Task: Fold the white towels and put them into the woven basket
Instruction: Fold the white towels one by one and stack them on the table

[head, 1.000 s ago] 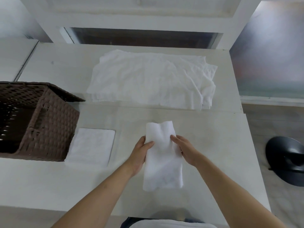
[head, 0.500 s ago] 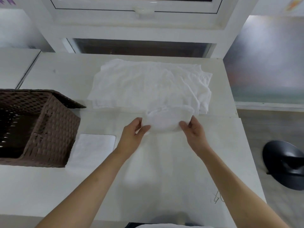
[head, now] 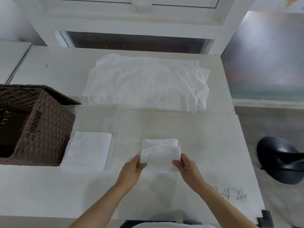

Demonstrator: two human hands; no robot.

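Observation:
A small folded white towel (head: 160, 153) lies on the white table in front of me. My left hand (head: 131, 170) pinches its near left corner and my right hand (head: 186, 167) pinches its near right corner. Another folded white towel (head: 88, 150) lies flat to the left, right beside the brown woven basket (head: 44, 129). The basket stands at the table's left, tilted in this view, its inside dark. A stack of unfolded white towels (head: 146, 83) is spread out on the far part of the table.
The table (head: 205, 145) ends at its right edge, with floor and a black chair base (head: 279, 160) beyond. Handwritten marks (head: 230, 194) sit near the front right. A window frame and wall rise behind the table.
The long narrow towel was lifted by its far end and folded back toward me. It now lies as a short compact rectangle, with both hands at its near edge.

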